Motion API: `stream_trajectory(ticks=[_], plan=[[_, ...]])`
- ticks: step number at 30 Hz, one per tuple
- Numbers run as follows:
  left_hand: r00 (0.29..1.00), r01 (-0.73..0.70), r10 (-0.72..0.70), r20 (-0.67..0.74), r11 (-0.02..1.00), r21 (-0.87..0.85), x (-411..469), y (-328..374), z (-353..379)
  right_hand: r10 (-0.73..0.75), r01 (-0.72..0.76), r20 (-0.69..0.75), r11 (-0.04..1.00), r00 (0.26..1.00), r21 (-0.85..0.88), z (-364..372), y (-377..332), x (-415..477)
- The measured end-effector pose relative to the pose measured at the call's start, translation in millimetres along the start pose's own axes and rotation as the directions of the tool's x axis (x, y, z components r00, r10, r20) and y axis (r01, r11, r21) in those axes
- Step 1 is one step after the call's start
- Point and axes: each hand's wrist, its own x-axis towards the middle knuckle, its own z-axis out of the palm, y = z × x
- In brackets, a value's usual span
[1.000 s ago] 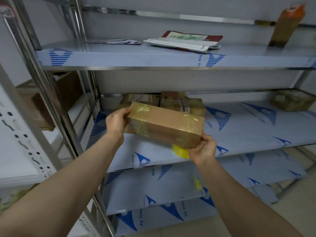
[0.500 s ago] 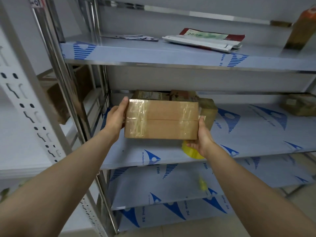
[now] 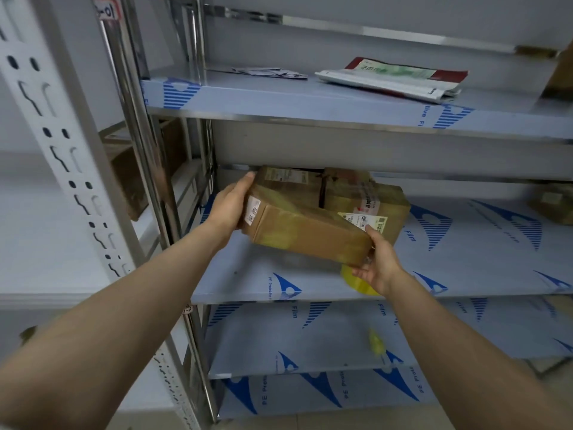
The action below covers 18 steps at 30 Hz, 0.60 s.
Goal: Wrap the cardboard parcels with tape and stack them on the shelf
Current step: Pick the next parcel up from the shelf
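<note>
Only the one head view here, so that's what was gone through. A taped cardboard parcel (image 3: 305,231) was held tilted, left end higher, just above the middle shelf (image 3: 248,283) of a metal rack, not set down on it. The left hand (image 3: 231,206) was wrapped around the parcel's left end, fingers curled over the far top edge and the palm pressed against the end with the small white label (image 3: 253,210). The right hand (image 3: 379,262) was closed around the lower right corner, thumb up on the face near another white label (image 3: 362,221). A yellow roll of tape (image 3: 356,279) was also seen tucked under that right hand, though how exactly it was gripped couldn't be told.

Right behind the held parcel, two more taped boxes (image 3: 350,193) were sat at the back of the same shelf, very close to it or touching. Another small box (image 3: 553,204) was parked far off to the right on that shelf. Up on the shelf above, a flat printed bag (image 3: 400,77) and some folded paper (image 3: 266,72) were lying. The shelves were all covered in blue-printed protective film.
</note>
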Motion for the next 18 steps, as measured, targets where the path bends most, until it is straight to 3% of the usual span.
stream_trajectory(ticks=[5, 12, 18], plan=[[0.998, 0.003, 0.000, 0.061, 0.998, -0.057, 1.1, 1.3, -1.0, 0.058, -0.060, 0.025, 0.993, 0.998, 0.099, -0.2, -1.1, -1.1], [0.999, -0.008, 0.008, -0.033, 1.000, -0.005, -0.6, 2.8, 2.4, 0.053, -0.051, -0.009, 0.987, 0.999, 0.151, -0.8, 3.6, -1.9], [0.994, -0.097, 0.093, -0.053, 0.993, -0.069, -1.1, -1.4, 3.0, -0.019, 0.019, -0.086, 1.000, 0.996, -0.003, 0.9, 6.3, -1.6]])
